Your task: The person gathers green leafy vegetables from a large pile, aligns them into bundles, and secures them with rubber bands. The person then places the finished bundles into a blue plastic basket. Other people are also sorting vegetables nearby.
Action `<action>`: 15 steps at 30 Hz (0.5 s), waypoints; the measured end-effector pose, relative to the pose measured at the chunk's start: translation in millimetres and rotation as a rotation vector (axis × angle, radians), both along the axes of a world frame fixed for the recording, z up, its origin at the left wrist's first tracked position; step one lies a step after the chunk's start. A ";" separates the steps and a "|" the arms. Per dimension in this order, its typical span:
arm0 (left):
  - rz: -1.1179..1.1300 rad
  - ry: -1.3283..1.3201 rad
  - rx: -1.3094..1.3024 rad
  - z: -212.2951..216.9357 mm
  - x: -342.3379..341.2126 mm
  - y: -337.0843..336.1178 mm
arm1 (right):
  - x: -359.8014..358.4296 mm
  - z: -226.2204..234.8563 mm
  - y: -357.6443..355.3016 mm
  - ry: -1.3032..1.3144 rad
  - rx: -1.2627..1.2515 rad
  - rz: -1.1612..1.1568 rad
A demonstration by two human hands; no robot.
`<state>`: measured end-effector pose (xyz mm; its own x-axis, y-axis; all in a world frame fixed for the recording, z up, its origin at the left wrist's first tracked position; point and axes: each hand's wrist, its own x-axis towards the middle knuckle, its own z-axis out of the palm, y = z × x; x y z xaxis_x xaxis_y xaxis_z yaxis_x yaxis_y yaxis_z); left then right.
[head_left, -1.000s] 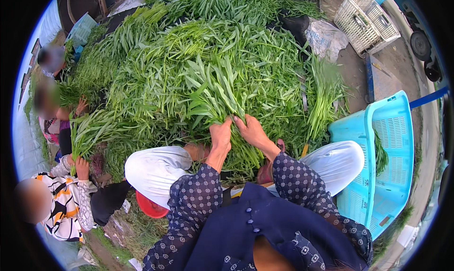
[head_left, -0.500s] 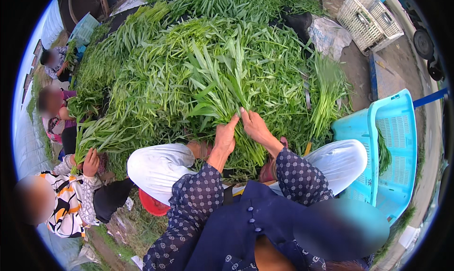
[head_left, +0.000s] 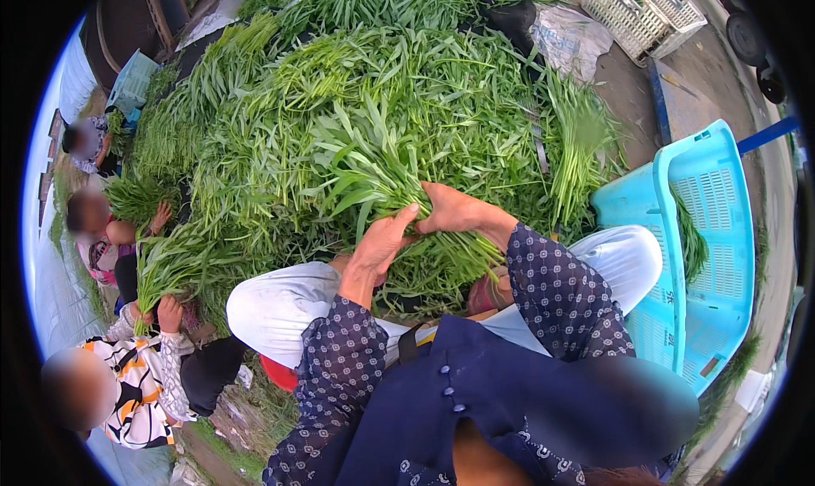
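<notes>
Soft, even daylight is lighting my fingers (head_left: 399, 221) and the leafy greens (head_left: 280, 146), casting only faint shadows, while my white trousers (head_left: 283, 308) are showing brightest. The fisheye is curving the blue crate (head_left: 637, 210) toward a black rim; smudged patches are blurring the co-workers' heads (head_left: 81, 390) and my vest's (head_left: 458, 393) right side.

- It was an outdoor work spot, apparently a yard or roadside, in daylight.
- A broad heap of leafy greens (head_left: 280, 138) covered much of the ground.
- A light-blue plastic crate (head_left: 632, 206) and a white slatted crate (head_left: 624, 15) stood around it.
- Three people (head_left: 127, 393) lined its left side, bunches in hand.
- Bare earth (head_left: 628, 104), grass (head_left: 732, 376) and a dark wheel (head_left: 745, 38) showed at the right.
</notes>
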<state>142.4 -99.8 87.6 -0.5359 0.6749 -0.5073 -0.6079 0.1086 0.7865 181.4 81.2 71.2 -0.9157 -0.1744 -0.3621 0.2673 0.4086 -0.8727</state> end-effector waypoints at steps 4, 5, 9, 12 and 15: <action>-0.472 1.044 -0.708 100.0 -31.4 -19.4 | 9.8 51.8 26.1 0.061 0.461 0.179; -0.320 1.232 -0.691 117.6 -30.2 -15.9 | 13.3 61.5 33.0 0.099 0.586 0.267; -0.776 1.506 -0.304 118.0 -20.8 21.4 | 21.0 117.0 32.3 0.175 0.494 0.445; -0.883 1.344 -0.402 102.6 -10.7 26.9 | 32.7 121.1 39.9 0.224 0.505 0.461; -0.811 1.317 -0.326 89.5 3.4 27.4 | 48.0 103.3 46.9 0.213 0.399 0.423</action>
<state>145.8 -72.3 177.1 -0.2654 0.9488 -0.1713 0.7565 0.3151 0.5731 229.4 128.1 174.5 -0.8562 -0.4272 -0.2907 -0.1528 0.7467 -0.6474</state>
